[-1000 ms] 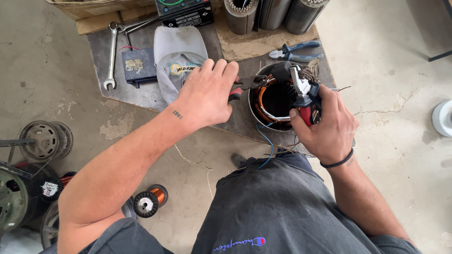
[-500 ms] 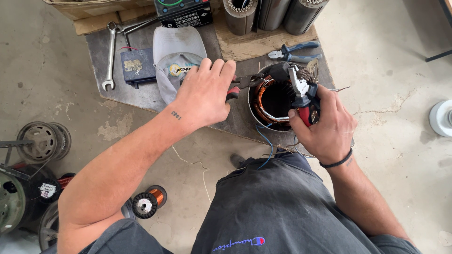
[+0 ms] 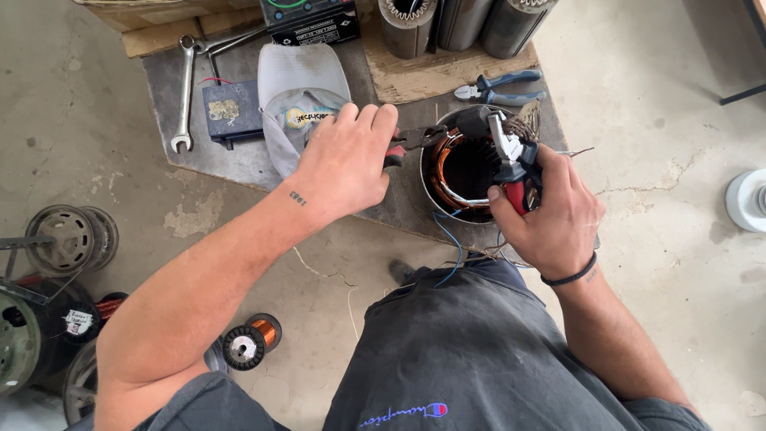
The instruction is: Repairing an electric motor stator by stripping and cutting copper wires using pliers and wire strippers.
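Left hand: we are closing our left hand (image 3: 347, 164) around the red handles of the dark pliers (image 3: 416, 140), fingers curled over them; against the two earlier views, this hand is sitting in nearly the same spot, its knuckles over the near edge of the grey cap.
Right hand: we are gripping the red-handled cutters (image 3: 511, 164) in our right hand (image 3: 550, 211), fingers wrapped, thumb pressing along the handle; the hold is looking unchanged.
Stator: the motor stator (image 3: 467, 172), a round metal shell with copper windings inside, is standing on the grey slab (image 3: 231, 164) just beyond our knees, between the two hands.
Change: very little is shifting; the pliers' tips are staying at the left rim of the stator, the cutters' head at the far right rim. We are judging this as steady, continued work on the windings rather than a new step.
Loose wires: a blue wire (image 3: 451, 247) is trailing from the near rim towards our lap.
Far side: blue-handled pliers (image 3: 501, 86) are lying on cardboard, just beyond the stator.
Left side: a spanner (image 3: 185, 94) is resting far left on the slab; a copper wire spool (image 3: 251, 342) is lying near, on the concrete floor.
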